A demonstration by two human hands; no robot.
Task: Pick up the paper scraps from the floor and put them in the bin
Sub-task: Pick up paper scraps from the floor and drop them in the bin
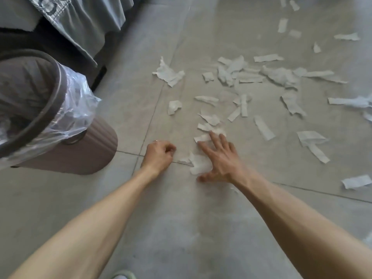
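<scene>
Head view: both hands down among paper scraps (259,75).
Right hand (218,161) spread on scraps; left hand (159,155) curled, at nine o'clock.

Bin (60,127) sits at about 9 o'clock, right beside the bed (60,27) behind it. Paper scraps (251,77) are scattered over the floor (181,228) from 12 to 3 o'clock.

Paper, plastic, tile and cloth

The paper scraps (239,75) are thin, matt white and torn, some crumpled; the floor (181,218) is smooth grey stone-look tile with a dull sheen. The bin (80,150) is ribbed, matt brownish plastic, lined with a clear, glossy, wrinkled plastic bag (74,109). Grey cloth (90,23) hangs in soft folds.
</scene>
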